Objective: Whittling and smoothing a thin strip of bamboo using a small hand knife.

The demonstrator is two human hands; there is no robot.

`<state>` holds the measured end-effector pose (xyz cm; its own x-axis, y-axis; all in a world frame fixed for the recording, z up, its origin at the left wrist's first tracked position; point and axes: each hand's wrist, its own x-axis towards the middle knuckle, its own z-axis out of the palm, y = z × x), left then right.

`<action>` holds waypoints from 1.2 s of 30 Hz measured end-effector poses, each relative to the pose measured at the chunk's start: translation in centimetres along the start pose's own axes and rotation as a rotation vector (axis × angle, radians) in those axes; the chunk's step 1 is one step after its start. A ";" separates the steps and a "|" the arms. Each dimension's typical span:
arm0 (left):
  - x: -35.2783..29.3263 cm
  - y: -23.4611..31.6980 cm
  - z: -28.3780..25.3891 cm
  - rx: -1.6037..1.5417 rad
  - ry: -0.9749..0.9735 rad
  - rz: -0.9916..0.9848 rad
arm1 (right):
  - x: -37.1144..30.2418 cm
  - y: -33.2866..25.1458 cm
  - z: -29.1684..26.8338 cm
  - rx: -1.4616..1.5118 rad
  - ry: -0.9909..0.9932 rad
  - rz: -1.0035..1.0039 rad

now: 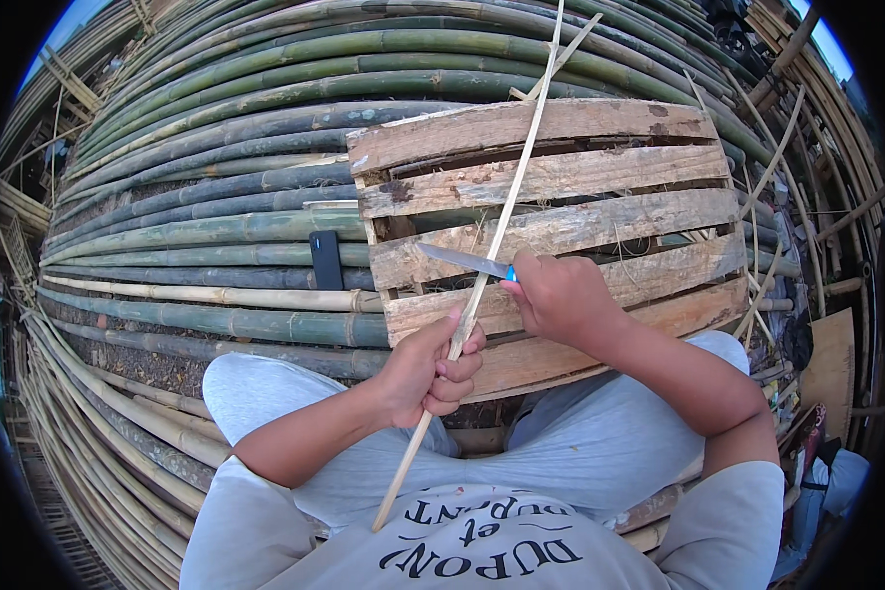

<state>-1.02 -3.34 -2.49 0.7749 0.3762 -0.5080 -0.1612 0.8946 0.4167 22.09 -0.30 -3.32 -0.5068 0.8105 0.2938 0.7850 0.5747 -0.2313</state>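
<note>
A long, thin bamboo strip [512, 197] slants from my lap up past the far edge of a slatted wooden pallet [560, 177]. My left hand [437, 366] is wrapped round the strip, over the pallet's near left corner. In my right hand [563, 298] is a knife [459, 258] with a blue handle, most of it hidden in my fist. Its blade points left and lies across the strip, just above my left hand. Whether the edge bites into the strip I cannot tell.
Rows of green and grey bamboo poles [256, 228] lie around the pallet. A dark phone [326, 261] rests on the poles to its left. More loose strips [777, 167] stick up at the right, near a brown board [828, 374]. My knees flank the pallet's near side.
</note>
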 end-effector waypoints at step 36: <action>0.7 0.4 -0.1 0.195 0.018 0.224 | 1.3 -1.1 -1.3 0.955 -0.065 0.624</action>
<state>-0.59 -2.69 -2.83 0.7222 0.5649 -0.3991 -0.2053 0.7261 0.6562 20.99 -0.03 -1.49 -0.1631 0.9732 -0.1621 0.3287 -0.1014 -0.9390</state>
